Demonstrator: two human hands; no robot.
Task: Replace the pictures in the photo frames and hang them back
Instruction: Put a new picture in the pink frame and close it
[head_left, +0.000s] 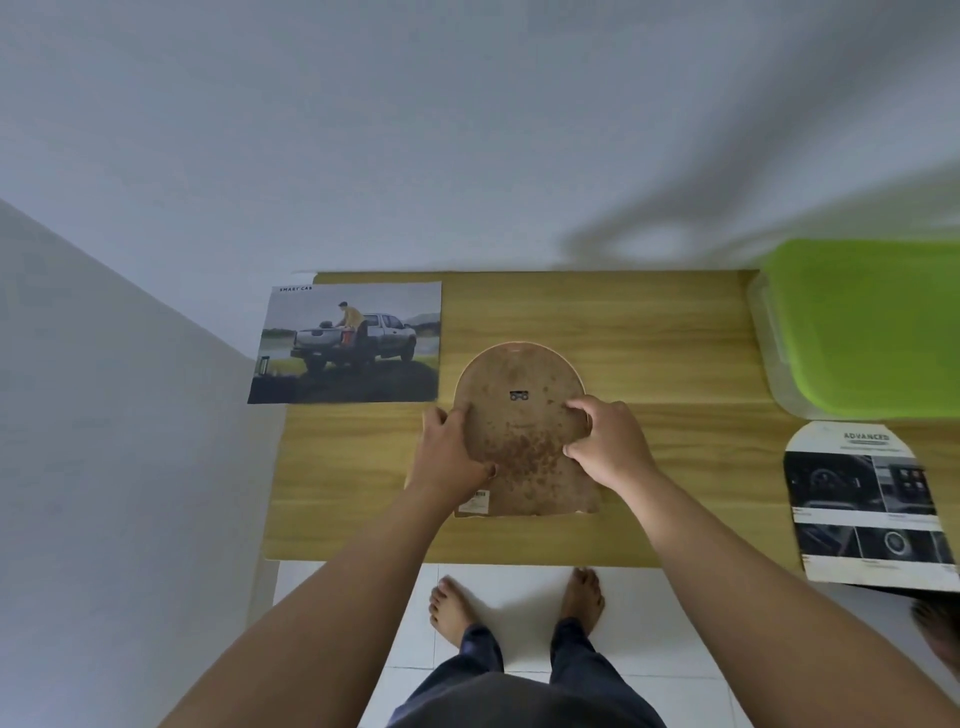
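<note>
An arch-shaped photo frame (522, 431) lies face down on the wooden table (649, 353), its stained brown backing board up and a small metal hanger near the top. My left hand (449, 452) grips the frame's left edge. My right hand (605, 441) rests on the backing's right side, fingers pinched at its edge. A rectangular picture of a pickup truck (348, 343) lies flat at the table's back left. An arch-cut printed picture with car-interior photos (867, 499) lies at the right, overhanging the front edge.
A clear plastic box with a green lid (867, 327) stands at the table's back right. A white wall rises behind the table and another on the left. My bare feet stand on white floor tiles (519, 587) in front of the table.
</note>
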